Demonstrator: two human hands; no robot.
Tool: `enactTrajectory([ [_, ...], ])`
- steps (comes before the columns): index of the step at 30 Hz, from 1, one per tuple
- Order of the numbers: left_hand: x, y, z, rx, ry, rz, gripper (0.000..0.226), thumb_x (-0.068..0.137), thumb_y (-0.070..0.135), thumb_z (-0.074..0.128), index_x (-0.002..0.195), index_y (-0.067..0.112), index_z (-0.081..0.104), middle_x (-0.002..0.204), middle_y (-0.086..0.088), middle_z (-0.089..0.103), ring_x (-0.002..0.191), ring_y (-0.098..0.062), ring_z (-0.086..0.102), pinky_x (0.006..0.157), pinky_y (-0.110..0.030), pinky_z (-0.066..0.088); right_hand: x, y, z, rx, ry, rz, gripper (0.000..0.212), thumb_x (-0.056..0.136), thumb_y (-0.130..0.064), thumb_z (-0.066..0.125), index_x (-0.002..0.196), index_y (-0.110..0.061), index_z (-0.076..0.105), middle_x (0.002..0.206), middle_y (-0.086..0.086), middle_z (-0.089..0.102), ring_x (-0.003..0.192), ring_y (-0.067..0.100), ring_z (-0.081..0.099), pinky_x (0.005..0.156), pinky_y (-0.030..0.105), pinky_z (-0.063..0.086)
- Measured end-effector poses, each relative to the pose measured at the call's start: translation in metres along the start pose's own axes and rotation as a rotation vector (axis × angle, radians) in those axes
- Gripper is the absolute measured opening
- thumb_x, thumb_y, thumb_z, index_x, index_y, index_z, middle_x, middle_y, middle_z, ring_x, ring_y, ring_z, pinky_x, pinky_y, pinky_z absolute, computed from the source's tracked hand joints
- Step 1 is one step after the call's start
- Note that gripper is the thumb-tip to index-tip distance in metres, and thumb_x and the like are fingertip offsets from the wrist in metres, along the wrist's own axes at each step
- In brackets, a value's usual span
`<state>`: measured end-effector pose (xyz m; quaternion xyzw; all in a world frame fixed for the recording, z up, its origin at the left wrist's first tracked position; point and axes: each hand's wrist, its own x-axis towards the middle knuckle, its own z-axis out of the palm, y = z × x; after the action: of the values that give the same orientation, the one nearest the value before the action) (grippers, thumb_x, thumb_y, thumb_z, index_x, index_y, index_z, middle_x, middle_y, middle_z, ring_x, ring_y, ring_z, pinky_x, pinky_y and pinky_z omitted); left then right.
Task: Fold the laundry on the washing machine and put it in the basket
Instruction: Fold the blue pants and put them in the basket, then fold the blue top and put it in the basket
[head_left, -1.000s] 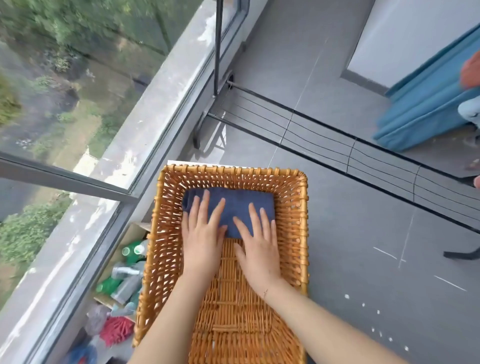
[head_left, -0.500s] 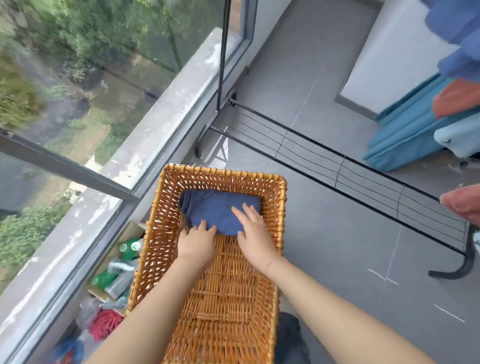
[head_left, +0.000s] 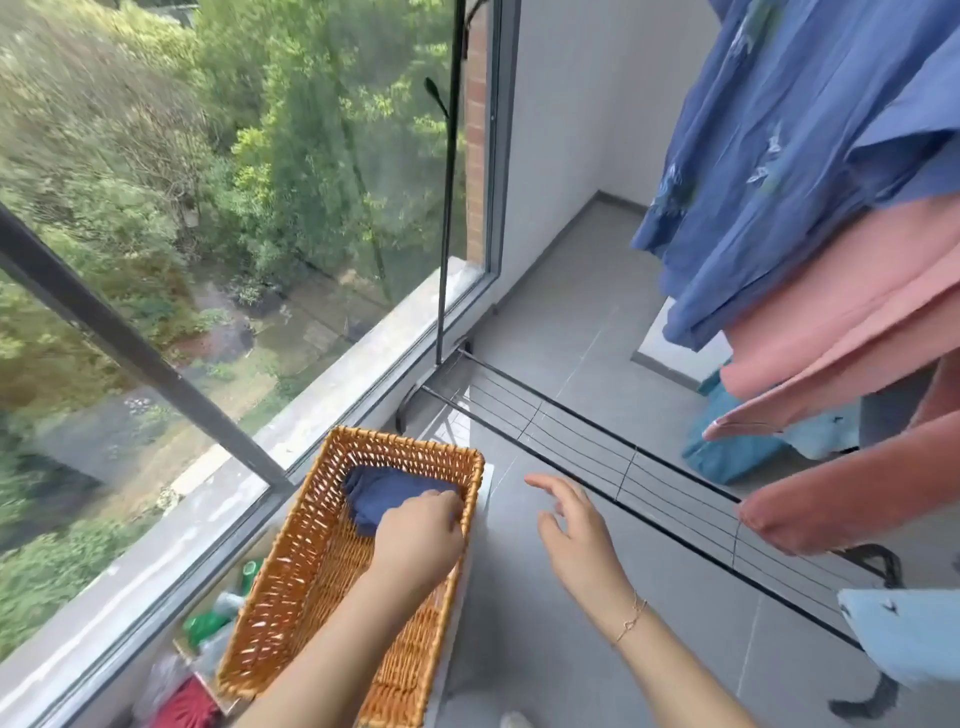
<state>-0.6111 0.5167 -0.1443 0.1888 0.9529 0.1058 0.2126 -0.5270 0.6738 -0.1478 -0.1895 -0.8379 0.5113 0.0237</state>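
A folded dark blue garment (head_left: 382, 493) lies at the far end of the wicker basket (head_left: 291, 566), low and left of centre. My left hand (head_left: 418, 540) is inside the basket with its fingers curled on the near edge of the garment; whether it grips the cloth is unclear. Outside the basket, over the grey floor to its right, my right hand (head_left: 571, 530) hovers with relaxed fingers and holds nothing.
A black drying rack (head_left: 623, 457) runs across the floor on the right. A blue garment (head_left: 789, 156), pink garments (head_left: 841, 338) and a pale blue one (head_left: 909, 639) hang at the right. Bottles (head_left: 208, 618) stand in a box by the window (head_left: 208, 234).
My right hand lifted off the blue garment and moved out of the basket to the right. My left hand stayed on the garment. The view turned up and to the right.
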Motion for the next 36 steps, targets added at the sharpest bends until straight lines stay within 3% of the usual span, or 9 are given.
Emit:
enactTrajectory([
  [3, -0.025, 0.040, -0.024, -0.038, 0.065, 0.040, 0.032, 0.088, 0.016, 0.038, 0.111, 0.022, 0.061, 0.116, 0.002, 0.061, 0.103, -0.022, 0.059, 0.081, -0.033, 0.049, -0.016, -0.015, -0.041, 0.067, 0.031, -0.022, 0.042, 0.090, 0.004, 0.042, 0.114, -0.027, 0.058, 0.115, -0.015, 0.054, 0.109, -0.007, 0.049, 0.094, 0.006, 0.035],
  [9, -0.064, 0.087, -0.071, 0.000, 0.219, 0.120, 0.033, 0.089, 0.021, 0.041, 0.115, 0.027, 0.061, 0.116, 0.003, 0.063, 0.107, -0.021, 0.058, 0.079, -0.029, 0.043, -0.055, -0.045, -0.109, 0.060, 0.152, -0.134, 0.055, 0.086, 0.012, 0.038, 0.100, -0.037, 0.056, 0.110, -0.007, 0.055, 0.100, 0.000, 0.057, 0.081, 0.003, 0.039],
  [13, -0.085, 0.105, -0.104, -0.101, 0.264, 0.163, 0.033, 0.091, 0.020, 0.043, 0.118, 0.027, 0.062, 0.121, 0.005, 0.063, 0.113, -0.019, 0.057, 0.090, -0.031, 0.046, -0.076, -0.070, -0.144, 0.034, 0.188, -0.206, 0.050, 0.087, 0.013, 0.037, 0.105, -0.028, 0.059, 0.109, -0.004, 0.058, 0.097, -0.008, 0.055, 0.075, 0.003, 0.040],
  [16, -0.098, 0.118, -0.121, -0.200, 0.302, 0.227, 0.029, 0.091, 0.022, 0.046, 0.112, 0.028, 0.066, 0.116, 0.006, 0.066, 0.107, -0.017, 0.060, 0.090, -0.033, 0.049, -0.086, -0.089, -0.165, -0.044, 0.211, -0.271, 0.053, 0.084, 0.015, 0.033, 0.107, -0.025, 0.060, 0.111, -0.005, 0.056, 0.101, 0.000, 0.057, 0.082, 0.003, 0.038],
  [21, -0.109, 0.152, -0.143, -0.317, 0.314, 0.301, 0.030, 0.088, 0.019, 0.047, 0.107, 0.030, 0.068, 0.112, 0.009, 0.068, 0.102, -0.015, 0.063, 0.090, -0.035, 0.050, -0.093, -0.116, -0.207, -0.040, 0.281, -0.365, 0.045, 0.086, 0.010, 0.040, 0.109, -0.020, 0.064, 0.107, -0.010, 0.056, 0.091, 0.002, 0.057, 0.079, 0.028, 0.051],
  [23, -0.110, 0.170, -0.151, -0.339, 0.314, 0.323, 0.030, 0.087, 0.019, 0.047, 0.105, 0.030, 0.068, 0.109, 0.011, 0.069, 0.100, -0.013, 0.063, 0.089, -0.034, 0.051, -0.089, -0.123, -0.228, -0.042, 0.303, -0.394, 0.042, 0.087, 0.009, 0.042, 0.108, -0.019, 0.065, 0.107, -0.006, 0.057, 0.091, 0.003, 0.057, 0.079, 0.030, 0.053],
  [28, -0.083, 0.234, -0.184, -0.346, 0.347, 0.386, 0.028, 0.088, 0.018, 0.049, 0.103, 0.028, 0.070, 0.103, 0.010, 0.070, 0.094, -0.010, 0.065, 0.086, -0.029, 0.052, -0.055, -0.129, -0.293, -0.011, 0.386, -0.479, 0.041, 0.086, 0.009, 0.047, 0.104, -0.024, 0.065, 0.108, -0.004, 0.060, 0.095, 0.000, 0.057, 0.079, 0.007, 0.043],
  [32, -0.046, 0.296, -0.214, -0.398, 0.402, 0.377, 0.028, 0.088, 0.019, 0.047, 0.097, 0.031, 0.071, 0.098, 0.010, 0.072, 0.089, -0.012, 0.067, 0.083, -0.032, 0.054, -0.014, -0.128, -0.353, -0.011, 0.397, -0.542, 0.046, 0.087, 0.006, 0.049, 0.096, -0.038, 0.060, 0.104, -0.016, 0.060, 0.094, -0.002, 0.058, 0.081, 0.008, 0.044],
  [36, -0.010, 0.360, -0.247, -0.475, 0.453, 0.392, 0.026, 0.087, 0.016, 0.049, 0.092, 0.029, 0.071, 0.095, 0.011, 0.071, 0.088, -0.011, 0.066, 0.080, -0.032, 0.055, 0.024, -0.131, -0.419, -0.029, 0.412, -0.616, 0.039, 0.088, 0.007, 0.050, 0.103, -0.025, 0.066, 0.103, -0.013, 0.061, 0.094, -0.001, 0.058, 0.081, 0.008, 0.044],
])
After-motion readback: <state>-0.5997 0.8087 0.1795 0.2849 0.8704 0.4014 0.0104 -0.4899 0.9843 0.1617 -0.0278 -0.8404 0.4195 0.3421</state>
